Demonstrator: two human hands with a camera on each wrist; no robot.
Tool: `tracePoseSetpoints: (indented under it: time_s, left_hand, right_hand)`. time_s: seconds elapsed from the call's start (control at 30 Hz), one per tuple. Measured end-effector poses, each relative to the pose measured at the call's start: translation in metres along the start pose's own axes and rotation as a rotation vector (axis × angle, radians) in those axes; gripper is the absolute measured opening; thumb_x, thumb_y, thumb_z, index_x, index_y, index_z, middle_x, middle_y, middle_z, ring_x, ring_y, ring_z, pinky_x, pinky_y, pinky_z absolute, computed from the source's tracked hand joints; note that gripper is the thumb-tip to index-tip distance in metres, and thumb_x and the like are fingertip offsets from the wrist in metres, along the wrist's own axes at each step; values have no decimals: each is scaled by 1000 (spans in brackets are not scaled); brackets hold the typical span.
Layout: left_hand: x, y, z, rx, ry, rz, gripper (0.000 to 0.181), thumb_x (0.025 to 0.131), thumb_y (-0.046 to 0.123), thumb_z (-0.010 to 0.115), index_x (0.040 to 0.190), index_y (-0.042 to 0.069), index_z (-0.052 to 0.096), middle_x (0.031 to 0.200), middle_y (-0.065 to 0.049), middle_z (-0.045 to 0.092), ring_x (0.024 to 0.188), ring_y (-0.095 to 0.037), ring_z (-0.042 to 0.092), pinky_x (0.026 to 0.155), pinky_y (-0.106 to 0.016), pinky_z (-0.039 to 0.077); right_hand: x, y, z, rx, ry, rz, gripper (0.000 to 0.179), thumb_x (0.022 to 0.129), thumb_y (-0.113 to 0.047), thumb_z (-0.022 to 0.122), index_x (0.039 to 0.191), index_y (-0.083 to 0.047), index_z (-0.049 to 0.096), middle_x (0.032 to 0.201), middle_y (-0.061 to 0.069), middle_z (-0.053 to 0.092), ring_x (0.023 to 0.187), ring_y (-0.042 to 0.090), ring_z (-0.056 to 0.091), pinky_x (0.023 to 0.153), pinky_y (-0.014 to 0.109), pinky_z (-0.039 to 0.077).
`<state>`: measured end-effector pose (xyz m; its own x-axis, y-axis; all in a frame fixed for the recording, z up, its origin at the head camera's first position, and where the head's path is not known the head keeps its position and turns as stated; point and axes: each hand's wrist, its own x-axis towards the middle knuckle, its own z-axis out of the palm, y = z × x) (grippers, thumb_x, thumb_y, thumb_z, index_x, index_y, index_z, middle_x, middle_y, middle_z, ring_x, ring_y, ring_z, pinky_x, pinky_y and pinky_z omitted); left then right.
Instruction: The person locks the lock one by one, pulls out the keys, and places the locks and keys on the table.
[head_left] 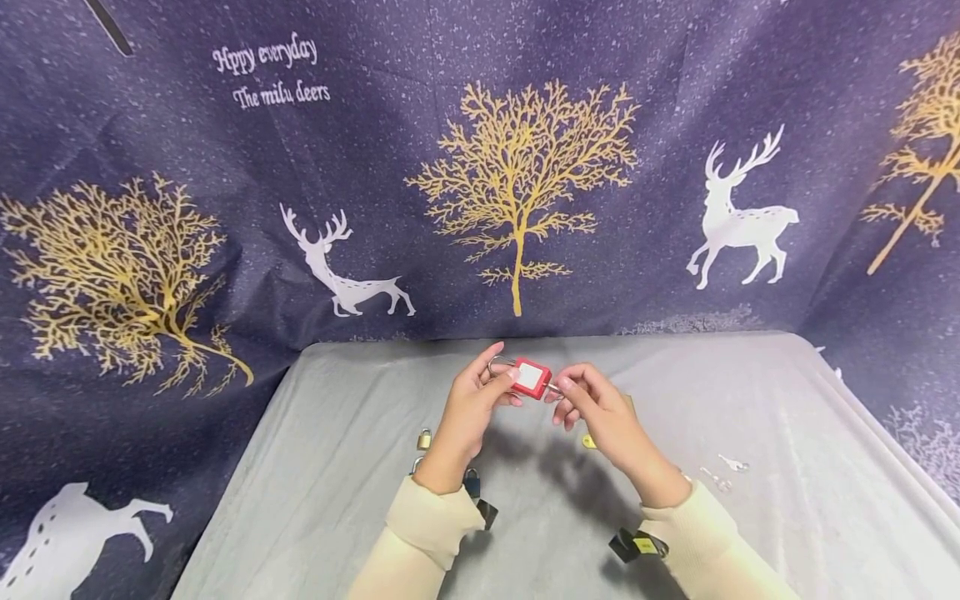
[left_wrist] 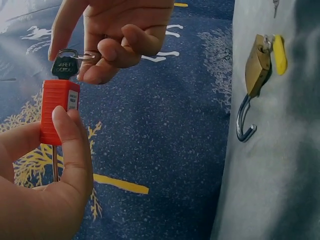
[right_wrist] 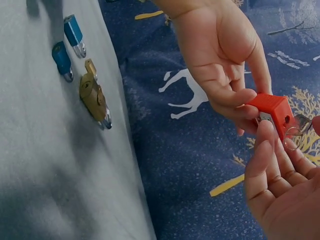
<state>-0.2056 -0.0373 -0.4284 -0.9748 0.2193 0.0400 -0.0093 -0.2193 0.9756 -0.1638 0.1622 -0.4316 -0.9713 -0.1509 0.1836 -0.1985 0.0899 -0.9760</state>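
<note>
My left hand (head_left: 467, 417) grips a red padlock (head_left: 542, 386) with a white label, thumb on its front and fingers behind. Its metal shackle (head_left: 495, 363) points left, toward the palm. The right hand (head_left: 603, 417) pinches a dark-headed key (left_wrist: 65, 67) on a small metal ring (left_wrist: 85, 56). In the left wrist view the key is lined up with the end of the padlock opposite the shackle. The right wrist view shows the keyhole (right_wrist: 287, 120) in that end, with the key close beside it. Both hands are raised over the far part of the table.
Blue padlocks (right_wrist: 73, 30) and brass padlocks (right_wrist: 92, 97) lie on the grey-covered table (head_left: 750, 392), left of the hands. Toward the right are a brass padlock (left_wrist: 257, 65) with its shackle open, a yellow tag (left_wrist: 280, 55) and loose keys (head_left: 733, 463). A patterned cloth (head_left: 360, 167) hangs behind.
</note>
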Motion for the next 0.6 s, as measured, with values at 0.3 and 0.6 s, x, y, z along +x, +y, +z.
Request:
tracePoseSetpoints:
  time_s: [0.3,0.6]
  left_hand:
    - [-1,4,0,-22,-3,-23,61,95,4,64,152,5,42,105,-7,65,76,-14,67,68,-26,59]
    - [-1,4,0,0,7,-15,60,95,5,65,151,6,43,105,-6,65,77,-12,66,67,-25,58]
  right_hand:
    - [-1,-1,2,-22,-75,-2,39,111,-25,40,106,9,61,84,24,68,66,18,68,60,30,57]
    - [-1,2,1,34,-123,26,32,109,-23,45,110,7,55,81,11,72,66,15,68,62,33,58]
